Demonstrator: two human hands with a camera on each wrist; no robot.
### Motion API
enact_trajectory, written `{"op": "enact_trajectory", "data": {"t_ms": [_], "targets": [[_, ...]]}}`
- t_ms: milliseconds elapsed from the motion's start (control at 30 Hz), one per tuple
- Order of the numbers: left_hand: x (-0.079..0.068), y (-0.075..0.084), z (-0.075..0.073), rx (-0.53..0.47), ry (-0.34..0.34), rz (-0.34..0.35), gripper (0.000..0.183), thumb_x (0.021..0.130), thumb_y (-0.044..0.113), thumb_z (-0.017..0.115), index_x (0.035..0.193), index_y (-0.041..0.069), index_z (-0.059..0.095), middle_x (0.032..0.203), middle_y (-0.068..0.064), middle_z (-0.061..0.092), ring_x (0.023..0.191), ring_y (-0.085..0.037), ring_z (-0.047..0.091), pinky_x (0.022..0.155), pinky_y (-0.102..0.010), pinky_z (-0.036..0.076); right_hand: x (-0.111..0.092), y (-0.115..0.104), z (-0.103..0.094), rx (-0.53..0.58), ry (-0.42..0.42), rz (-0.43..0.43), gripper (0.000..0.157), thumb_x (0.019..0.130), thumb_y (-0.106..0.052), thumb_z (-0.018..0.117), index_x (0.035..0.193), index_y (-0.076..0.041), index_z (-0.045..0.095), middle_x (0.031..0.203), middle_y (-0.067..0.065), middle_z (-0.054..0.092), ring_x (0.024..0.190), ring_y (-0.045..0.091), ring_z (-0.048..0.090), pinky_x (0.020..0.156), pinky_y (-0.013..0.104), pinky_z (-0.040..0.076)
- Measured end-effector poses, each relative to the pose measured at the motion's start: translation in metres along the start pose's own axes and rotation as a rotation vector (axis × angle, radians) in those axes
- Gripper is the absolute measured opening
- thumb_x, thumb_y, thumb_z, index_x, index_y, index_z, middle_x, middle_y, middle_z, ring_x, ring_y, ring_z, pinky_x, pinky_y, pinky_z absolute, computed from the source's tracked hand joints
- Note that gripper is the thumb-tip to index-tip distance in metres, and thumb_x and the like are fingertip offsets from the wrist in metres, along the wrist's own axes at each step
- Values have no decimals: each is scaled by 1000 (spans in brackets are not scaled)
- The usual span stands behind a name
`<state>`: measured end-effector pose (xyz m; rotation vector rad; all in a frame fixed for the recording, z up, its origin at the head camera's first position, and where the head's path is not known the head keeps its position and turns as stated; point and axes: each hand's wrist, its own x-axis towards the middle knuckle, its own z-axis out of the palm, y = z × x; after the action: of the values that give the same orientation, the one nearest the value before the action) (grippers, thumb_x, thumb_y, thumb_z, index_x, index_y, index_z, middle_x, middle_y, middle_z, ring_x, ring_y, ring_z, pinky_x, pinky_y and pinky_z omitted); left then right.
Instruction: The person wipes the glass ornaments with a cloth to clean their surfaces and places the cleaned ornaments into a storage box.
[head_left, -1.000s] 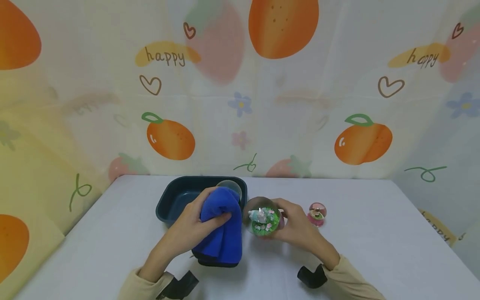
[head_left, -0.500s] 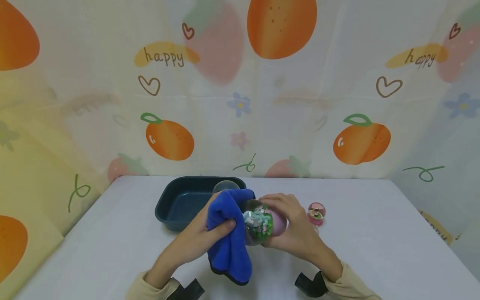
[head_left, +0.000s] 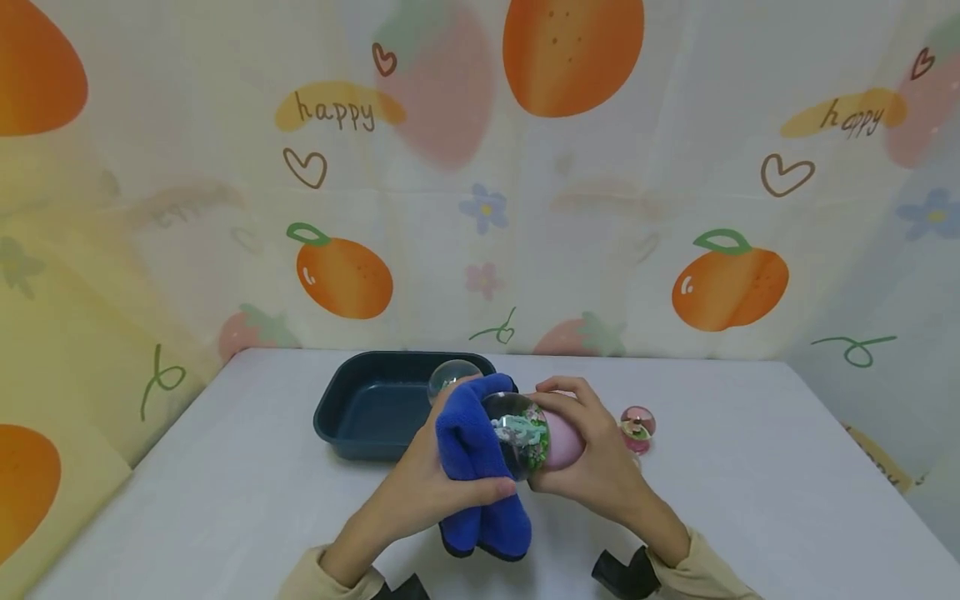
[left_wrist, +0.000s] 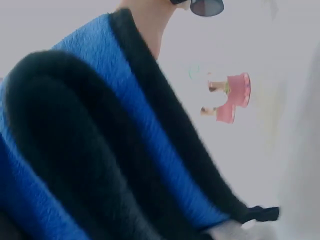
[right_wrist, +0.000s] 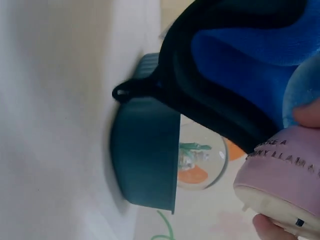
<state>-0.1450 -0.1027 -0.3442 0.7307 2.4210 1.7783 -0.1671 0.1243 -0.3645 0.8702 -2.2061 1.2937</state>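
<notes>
In the head view my right hand (head_left: 592,450) grips the pink base of a snow globe (head_left: 564,440), tipped on its side with the glass dome toward the left. White-blue figures and green and pink bits show inside. My left hand (head_left: 420,487) holds a blue cloth (head_left: 476,446) against the dome, thumb across its front, other fingers mostly hidden behind. The right wrist view shows the cloth's dark trim and hanging loop (right_wrist: 132,91), and lettering on the globe's base (right_wrist: 285,160). Blue cloth (left_wrist: 165,155) fills much of the left wrist view.
A dark teal tub (head_left: 352,417) stands behind my left hand, with another clear globe (head_left: 450,377) in its right part. Right of my right hand sits a small pink globe (head_left: 637,423) on the white table (head_left: 750,483). A printed curtain hangs behind.
My left hand has brought the cloth rightward onto the globe's dome. The globe has turned from dome facing me to lying sideways, its pink base now showing.
</notes>
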Motion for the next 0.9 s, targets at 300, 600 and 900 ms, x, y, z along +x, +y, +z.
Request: {"op": "enact_trajectory", "data": {"t_ms": [300, 600, 900], "targets": [[1, 0, 3, -68, 111, 73, 83, 79, 23, 83, 147, 24, 34, 140, -2, 49, 121, -26, 54, 99, -50, 48, -1, -2, 3, 95, 56, 55, 86, 54, 4, 90, 129, -9, 49, 141, 5, 52, 114, 18, 58, 84, 32, 57], [0, -4, 1, -190, 157, 65, 73, 85, 38, 76, 142, 10, 39, 131, -15, 57, 114, -31, 58, 95, -47, 54, -2, -3, 8, 271, 81, 120, 86, 66, 1, 86, 140, -15, 47, 141, 5, 53, 113, 17, 56, 79, 32, 59], [0, -4, 1, -166, 126, 74, 68, 90, 34, 72, 144, 12, 38, 133, -13, 55, 115, -30, 56, 96, -42, 53, -3, -2, 5, 242, 72, 156, 77, 67, -1, 84, 133, -11, 45, 134, 8, 54, 107, 24, 56, 75, 33, 58]]}}
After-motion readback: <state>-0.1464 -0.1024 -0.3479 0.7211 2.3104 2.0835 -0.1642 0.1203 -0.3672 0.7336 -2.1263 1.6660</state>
